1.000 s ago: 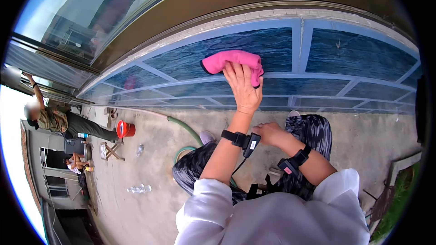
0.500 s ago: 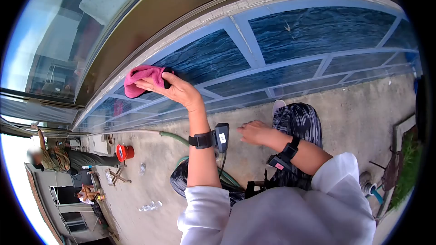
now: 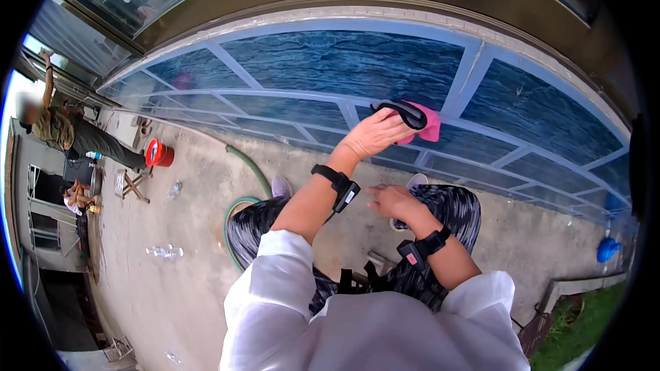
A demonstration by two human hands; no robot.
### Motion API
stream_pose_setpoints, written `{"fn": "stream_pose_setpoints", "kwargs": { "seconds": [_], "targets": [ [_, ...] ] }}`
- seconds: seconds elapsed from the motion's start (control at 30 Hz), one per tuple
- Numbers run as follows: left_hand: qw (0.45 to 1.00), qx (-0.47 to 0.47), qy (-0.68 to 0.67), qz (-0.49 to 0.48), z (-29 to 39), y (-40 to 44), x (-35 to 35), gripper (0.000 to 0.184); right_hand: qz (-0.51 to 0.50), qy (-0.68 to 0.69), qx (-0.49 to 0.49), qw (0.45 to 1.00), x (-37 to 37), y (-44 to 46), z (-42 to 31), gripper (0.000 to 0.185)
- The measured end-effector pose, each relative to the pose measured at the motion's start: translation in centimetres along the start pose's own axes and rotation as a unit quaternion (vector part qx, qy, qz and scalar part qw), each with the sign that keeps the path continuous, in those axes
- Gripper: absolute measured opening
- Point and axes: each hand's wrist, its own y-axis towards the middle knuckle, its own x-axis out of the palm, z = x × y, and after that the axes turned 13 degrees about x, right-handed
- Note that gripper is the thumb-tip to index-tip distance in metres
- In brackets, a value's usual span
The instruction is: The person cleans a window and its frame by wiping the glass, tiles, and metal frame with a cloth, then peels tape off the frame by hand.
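A pink cloth (image 3: 429, 125) with a dark side is in my left hand (image 3: 375, 136), the fingers closed on its black folded part. Cloth and hand are at the blue tiled wall (image 3: 344, 58), near a pale joint between tiles; whether the cloth presses on the wall, I cannot tell. My right hand (image 3: 392, 203) hangs over the ground beside my right knee, holding nothing, its fingers loosely apart. Both wrists wear black straps with small boxes.
A green hose (image 3: 251, 165) curves along the concrete at my left. Farther left are a red bucket (image 3: 159, 154), a folding stool (image 3: 132, 185), a plastic bottle (image 3: 165, 252) and two people. A blue object (image 3: 608, 249) stands at the far right, near grass (image 3: 574, 333).
My left hand has moved to the right along the wall with the pink cloth. The view has swung left. My right hand stays near my right knee.
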Motion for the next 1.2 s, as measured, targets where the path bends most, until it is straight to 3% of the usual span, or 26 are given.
{"fn": "stream_pose_setpoints", "kwargs": {
  "seconds": [0.13, 0.23, 0.3, 0.33, 0.37, 0.4, 0.43, 0.47, 0.5, 0.53, 0.57, 0.6, 0.63, 0.67, 0.73, 0.87, 0.9, 0.93, 0.97, 1.03, 1.13, 1.17, 1.2],
  "targets": [
    [0.995, 0.028, 0.050, -0.082, -2.2, -8.4, -1.7, 0.037, 0.002, 0.029, -0.011, 1.000, -0.7, -0.5, 0.0, 0.045],
    [0.990, -0.039, 0.054, -0.122, -3.1, -12.5, -4.4, 0.037, -0.013, 0.010, -0.012, 1.000, -0.7, -0.1, 0.2, 0.045],
    [0.976, -0.177, -0.012, -0.125, -3.0, -15.8, -5.6, 0.034, -0.028, 0.009, -0.003, 1.000, -0.2, 0.5, 0.3, 0.044],
    [0.973, -0.191, -0.009, -0.130, -2.7, -17.1, -6.0, 0.034, -0.037, 0.001, -0.012, 0.999, -0.5, 0.7, -0.3, 0.044],
    [0.901, -0.419, -0.079, -0.077, -2.4, -18.0, -6.1, 0.034, -0.038, 0.017, -0.005, 0.999, -0.8, 0.7, -0.8, 0.044],
    [0.772, -0.619, -0.145, -0.014, -2.1, -18.7, -6.4, 0.034, -0.040, 0.032, 0.006, 0.999, -0.9, 0.7, -1.2, 0.044],
    [0.650, -0.726, -0.221, 0.031, -2.7, -19.9, -6.9, 0.034, -0.029, 0.024, -0.002, 0.999, -0.8, 1.0, -1.4, 0.044],
    [0.641, -0.733, -0.225, 0.037, -2.2, -20.9, -7.5, 0.034, -0.036, 0.013, 0.000, 0.999, -1.1, 1.3, -1.9, 0.044],
    [0.505, -0.757, -0.376, 0.175, -1.7, -21.4, -8.3, 0.028, -0.036, 0.099, 0.019, 0.994, -1.6, 1.6, -2.8, 0.042],
    [0.340, -0.733, -0.504, 0.305, -1.4, -21.6, -9.2, 0.024, -0.034, 0.185, 0.038, 0.981, -2.0, 1.7, -3.7, 0.041],
    [0.332, -0.733, -0.505, 0.312, -1.0, -21.6, -9.9, 0.024, -0.019, 0.270, 0.024, 0.962, -2.3, 1.9, -4.4, 0.038],
    [0.282, -0.703, -0.555, 0.344, -0.6, -21.2, -10.6, 0.025, -0.024, 0.261, 0.027, 0.965, -2.7, 2.3, -5.2, 0.038],
    [0.229, -0.667, -0.603, 0.373, -0.2, -21.0, -11.1, 0.026, 0.010, 0.381, 0.037, 0.924, -3.1, 3.0, -6.0, 0.040],
    [0.214, -0.665, -0.609, 0.376, -0.2, -21.3, -11.5, 0.026, 0.049, 0.493, 0.053, 0.867, -3.5, 3.4, -6.5, 0.042],
    [0.149, -0.572, -0.692, 0.415, -0.3, -21.8, -10.9, 0.029, 0.023, 0.592, 0.060, 0.803, -4.4, 4.6, -7.2, 0.051],
    [0.085, -0.471, -0.763, 0.435, -0.2, -23.2, -9.0, 0.031, -0.028, 0.619, 0.122, 0.775, -3.1, 8.3, -9.4, 0.078],
    [0.079, -0.465, -0.766, 0.436, 0.0, -23.4, -8.8, 0.031, -0.064, 0.644, 0.151, 0.747, -2.0, 9.4, -10.0, 0.081],
    [0.042, -0.448, -0.773, 0.446, 0.3, -23.6, -8.8, 0.031, -0.100, 0.668, 0.179, 0.716, -0.6, 10.6, -10.5, 0.085],
    [0.006, -0.431, -0.778, 0.458, 0.5, -24.0, -8.6, 0.031, -0.098, 0.664, 0.185, 0.718, 1.2, 12.0, -10.3, 0.085],
    [-0.014, -0.429, -0.780, 0.455, 0.8, -24.6, -7.7, 0.030, -0.294, 0.754, 0.129, 0.573, 4.5, 14.3, -10.8, 0.082],
    [-0.019, -0.470, -0.753, 0.461, 0.7, -25.5, -7.7, 0.025, -0.225, 0.796, 0.116, 0.550, 6.6, 14.9, -14.6, 0.086],
    [-0.012, -0.499, -0.736, 0.458, 0.5, -26.1, -7.8, 0.027, -0.228, 0.820, 0.109, 0.513, 7.1, 15.4, -15.1, 0.084],
    [-0.006, -0.526, -0.720, 0.452, 0.5, -26.6, -7.7, 0.028, -0.230, 0.819, 0.111, 0.513, 7.5, 15.8, -15.3, 0.084]
  ]
}}
